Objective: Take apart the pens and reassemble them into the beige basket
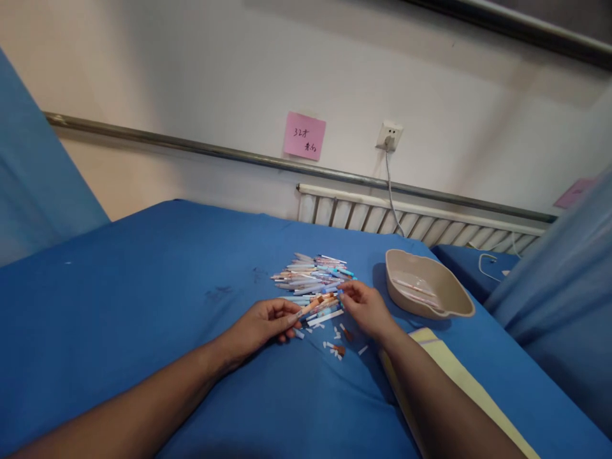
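Observation:
Between the thumb and fingers of my left hand (272, 320) is a peach-orange pen (312, 307) with a brown part near its far end, slanting up to the right. My right hand (366, 307) is just right of that pen, its thumb and fingers curled together at the edge of the pile. Whatever they may pinch is too small to make out. Behind both hands lies a heap of pens (301, 278), mostly white, pale blue and pink. Small white pieces (329, 345) and a few brown pieces (340, 350) are scattered on the blue cloth in front of the heap.
A beige plastic basin (456, 299) with a few pens (415, 290) inside stands to the right. Yellow folded cloth or paper (454, 366) lies under my right forearm. Blue cloth (143, 287) covers the table. Behind are a radiator (354, 213) and a plugged-in socket (389, 136).

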Tool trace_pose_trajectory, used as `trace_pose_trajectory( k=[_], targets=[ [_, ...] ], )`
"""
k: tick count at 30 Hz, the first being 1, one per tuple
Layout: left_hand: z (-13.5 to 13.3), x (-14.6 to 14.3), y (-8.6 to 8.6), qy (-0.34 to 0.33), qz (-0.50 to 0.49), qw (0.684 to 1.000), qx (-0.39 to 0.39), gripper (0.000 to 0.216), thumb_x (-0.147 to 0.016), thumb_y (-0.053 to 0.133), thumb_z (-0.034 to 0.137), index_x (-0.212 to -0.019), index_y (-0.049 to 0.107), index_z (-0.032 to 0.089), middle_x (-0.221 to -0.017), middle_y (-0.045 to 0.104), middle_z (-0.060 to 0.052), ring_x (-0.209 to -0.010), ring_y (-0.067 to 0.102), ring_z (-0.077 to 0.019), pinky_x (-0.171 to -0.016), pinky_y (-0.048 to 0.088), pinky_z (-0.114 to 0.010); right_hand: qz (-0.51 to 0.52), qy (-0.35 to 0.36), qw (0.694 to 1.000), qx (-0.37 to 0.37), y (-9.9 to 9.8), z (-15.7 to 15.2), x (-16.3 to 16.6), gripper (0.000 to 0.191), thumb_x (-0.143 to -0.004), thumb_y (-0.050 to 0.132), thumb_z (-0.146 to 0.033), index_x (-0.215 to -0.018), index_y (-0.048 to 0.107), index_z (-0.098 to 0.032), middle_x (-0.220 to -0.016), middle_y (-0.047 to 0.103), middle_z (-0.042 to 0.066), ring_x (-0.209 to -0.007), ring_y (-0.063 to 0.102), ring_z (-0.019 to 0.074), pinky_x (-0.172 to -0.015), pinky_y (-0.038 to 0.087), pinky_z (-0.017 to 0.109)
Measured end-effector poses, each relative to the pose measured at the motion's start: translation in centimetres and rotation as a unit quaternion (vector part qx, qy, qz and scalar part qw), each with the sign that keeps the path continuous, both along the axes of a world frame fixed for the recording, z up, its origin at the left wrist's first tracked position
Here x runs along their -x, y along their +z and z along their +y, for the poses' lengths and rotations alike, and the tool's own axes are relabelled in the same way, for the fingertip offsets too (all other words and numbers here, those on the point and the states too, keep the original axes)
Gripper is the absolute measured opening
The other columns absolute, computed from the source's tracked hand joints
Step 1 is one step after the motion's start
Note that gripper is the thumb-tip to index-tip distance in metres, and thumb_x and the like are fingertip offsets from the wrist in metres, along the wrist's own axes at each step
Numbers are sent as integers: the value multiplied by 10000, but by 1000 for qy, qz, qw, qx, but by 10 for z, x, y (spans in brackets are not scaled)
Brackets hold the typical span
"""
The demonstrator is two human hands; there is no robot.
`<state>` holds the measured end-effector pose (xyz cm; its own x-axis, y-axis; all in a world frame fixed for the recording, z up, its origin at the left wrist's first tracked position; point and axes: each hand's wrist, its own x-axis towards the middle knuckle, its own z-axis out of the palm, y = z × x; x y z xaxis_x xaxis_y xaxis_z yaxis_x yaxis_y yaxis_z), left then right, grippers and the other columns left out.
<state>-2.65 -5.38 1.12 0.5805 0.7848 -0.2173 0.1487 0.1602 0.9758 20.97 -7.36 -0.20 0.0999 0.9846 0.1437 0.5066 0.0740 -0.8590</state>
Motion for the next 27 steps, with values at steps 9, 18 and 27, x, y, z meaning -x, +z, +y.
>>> trace_pose_trajectory(
  k=[9, 18, 27],
  targets=[
    [2, 0, -4, -4, 6, 1000, -4, 344, -710, 670, 422, -894, 615, 137, -648, 616, 7, -581, 541, -99, -543, 412, -206, 397, 55, 914, -64, 14, -10, 24, 322, -656, 731, -351, -842, 524, -189, -636, 615, -28, -584, 594, 114, -571, 470, 236],
    [0, -1, -1, -5, 13, 1000, -10, 344, -704, 674, 412, -901, 627, 134, -673, 625, -6, -587, 542, -104, -553, 422, -213, 335, 67, 936, -78, 10, -12, 31, 309, -666, 712, -383, -815, 509, -205, -644, 625, -28, -591, 615, 128, -594, 498, 267],
    [-2, -1, 0, -4, 15, 1000, -9, 339, -673, 686, 417, -849, 635, 132, -700, 643, -12, -555, 527, -93, -552, 415, -225, 295, 72, 950, -71, 10, -14, 31, 301, -638, 735, -366, -751, 507, -205, -613, 626, -31, -582, 627, 142, -567, 501, 268]
  ],
)
